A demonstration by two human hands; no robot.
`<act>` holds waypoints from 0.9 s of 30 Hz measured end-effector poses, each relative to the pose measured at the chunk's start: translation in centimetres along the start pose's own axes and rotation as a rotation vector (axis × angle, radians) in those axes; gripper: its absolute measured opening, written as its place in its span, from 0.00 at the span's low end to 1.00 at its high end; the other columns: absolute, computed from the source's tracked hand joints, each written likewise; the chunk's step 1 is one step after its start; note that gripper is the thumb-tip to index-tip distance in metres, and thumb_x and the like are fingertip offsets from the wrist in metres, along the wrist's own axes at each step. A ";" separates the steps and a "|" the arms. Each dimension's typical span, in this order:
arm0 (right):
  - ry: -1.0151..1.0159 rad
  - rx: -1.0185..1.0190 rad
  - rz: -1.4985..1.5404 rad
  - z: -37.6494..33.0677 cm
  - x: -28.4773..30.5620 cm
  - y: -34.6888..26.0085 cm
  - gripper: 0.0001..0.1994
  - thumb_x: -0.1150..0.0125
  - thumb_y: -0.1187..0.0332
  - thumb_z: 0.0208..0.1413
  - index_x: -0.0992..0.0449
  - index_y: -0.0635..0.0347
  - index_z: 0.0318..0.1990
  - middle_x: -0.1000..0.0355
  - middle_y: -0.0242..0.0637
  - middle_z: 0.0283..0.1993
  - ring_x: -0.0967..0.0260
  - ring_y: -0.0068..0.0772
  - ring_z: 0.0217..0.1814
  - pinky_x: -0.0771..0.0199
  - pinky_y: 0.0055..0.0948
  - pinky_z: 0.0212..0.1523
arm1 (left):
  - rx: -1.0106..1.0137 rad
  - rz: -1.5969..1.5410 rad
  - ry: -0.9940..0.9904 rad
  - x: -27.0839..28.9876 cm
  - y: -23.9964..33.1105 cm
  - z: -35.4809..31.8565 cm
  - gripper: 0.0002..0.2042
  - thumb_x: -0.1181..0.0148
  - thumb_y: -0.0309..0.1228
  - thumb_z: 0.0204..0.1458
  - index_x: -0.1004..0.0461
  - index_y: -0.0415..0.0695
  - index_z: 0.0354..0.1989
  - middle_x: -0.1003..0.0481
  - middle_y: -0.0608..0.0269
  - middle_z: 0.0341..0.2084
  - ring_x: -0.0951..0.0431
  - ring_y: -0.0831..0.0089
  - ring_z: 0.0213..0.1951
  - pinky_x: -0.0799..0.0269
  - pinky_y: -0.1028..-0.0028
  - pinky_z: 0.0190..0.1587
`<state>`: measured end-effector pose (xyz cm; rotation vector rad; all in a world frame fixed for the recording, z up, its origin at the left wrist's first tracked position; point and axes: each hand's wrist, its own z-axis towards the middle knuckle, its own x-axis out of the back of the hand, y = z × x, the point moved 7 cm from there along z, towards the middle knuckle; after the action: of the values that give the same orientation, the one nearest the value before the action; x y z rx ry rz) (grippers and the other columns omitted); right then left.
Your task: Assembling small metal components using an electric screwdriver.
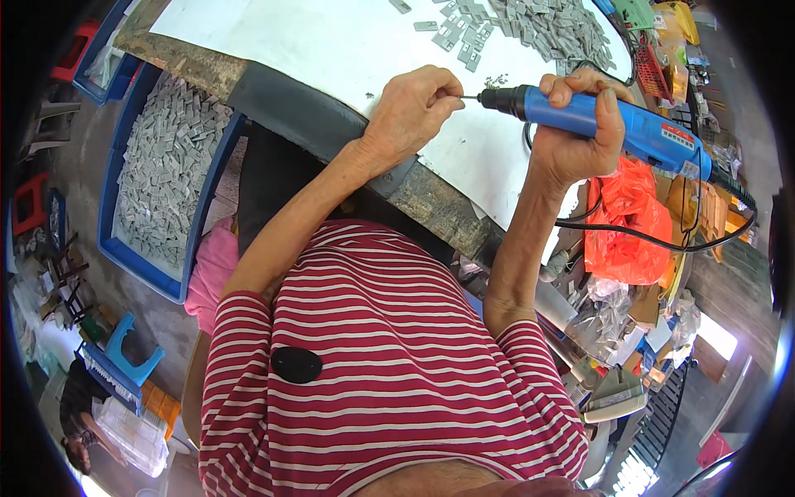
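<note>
A blue electric screwdriver [642, 132] with a black nose lies level in my right hand [580, 137], whose fingers wrap round its body. Its thin bit [469, 97] points left, reaching the fingertips of my left hand [414, 108]. Thumb and forefinger are pinched together there; whatever is between them is hidden. Just behind the bit, a small heap of tiny dark pieces [497, 81] lies on the white sheet [323, 41] covering the bench. Farther back spreads a pile of flat grey rectangular pieces [546, 33], some with holes.
To the left, a blue bin [106, 219] holds many similar grey pieces. A black cord [654, 247] loops from the tool past a red plastic bag [629, 219]. The bench's worn edge [439, 207] runs before me. Another person [83, 422] is at lower left, near a blue stool [132, 352].
</note>
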<state>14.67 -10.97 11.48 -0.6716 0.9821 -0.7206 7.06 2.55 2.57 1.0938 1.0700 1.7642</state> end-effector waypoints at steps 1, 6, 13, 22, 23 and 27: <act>-0.039 0.014 -0.007 0.0 -0.3 -0.1 0.07 0.50 0.68 0.46 0.34 0.60 0.33 0.33 0.45 0.27 0.39 0.33 0.21 0.38 0.38 0.30 | 0.000 0.000 0.001 0.0 0.0 0.0 0.06 0.42 0.25 0.45 0.28 0.37 0.31 0.28 0.64 0.22 0.32 0.79 0.24 0.35 0.79 0.27; -0.167 0.063 -0.049 -0.2 -1.3 -0.4 0.09 0.51 0.69 0.47 0.35 0.61 0.36 0.34 0.47 0.27 0.39 0.34 0.20 0.37 0.40 0.28 | -0.085 0.068 0.024 0.1 0.3 0.0 0.05 0.42 0.24 0.44 0.27 0.37 0.30 0.28 0.62 0.22 0.31 0.76 0.23 0.35 0.78 0.27; -0.218 0.085 -0.048 -0.8 -2.0 -0.6 0.09 0.54 0.70 0.48 0.36 0.60 0.38 0.35 0.47 0.28 0.39 0.33 0.20 0.36 0.39 0.28 | -0.089 0.072 0.017 0.0 0.5 -0.1 0.05 0.42 0.23 0.43 0.27 0.37 0.29 0.28 0.60 0.23 0.30 0.72 0.24 0.34 0.76 0.28; -0.143 0.092 -0.080 -0.5 -1.3 -1.2 0.09 0.54 0.71 0.47 0.37 0.60 0.38 0.35 0.46 0.28 0.39 0.32 0.21 0.37 0.38 0.29 | -0.062 0.066 0.008 0.5 0.6 0.1 0.06 0.43 0.23 0.44 0.28 0.37 0.32 0.28 0.59 0.25 0.30 0.73 0.25 0.34 0.76 0.29; -0.124 0.088 -0.070 -0.5 -1.2 -1.2 0.09 0.54 0.71 0.47 0.37 0.60 0.37 0.35 0.46 0.28 0.39 0.32 0.21 0.37 0.38 0.29 | -0.059 0.063 0.005 0.6 0.6 0.2 0.06 0.43 0.23 0.44 0.28 0.37 0.32 0.28 0.59 0.25 0.30 0.73 0.25 0.34 0.76 0.29; -0.098 0.077 -0.050 -0.4 -0.7 -1.3 0.09 0.54 0.71 0.47 0.37 0.59 0.37 0.35 0.45 0.28 0.39 0.32 0.21 0.38 0.37 0.29 | -0.046 0.030 0.016 1.7 0.4 0.9 0.06 0.44 0.23 0.45 0.27 0.36 0.32 0.28 0.59 0.25 0.30 0.73 0.25 0.34 0.76 0.30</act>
<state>13.77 -11.23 12.64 -0.6597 0.8460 -0.7594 7.27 4.15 3.60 1.0742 1.0230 1.8150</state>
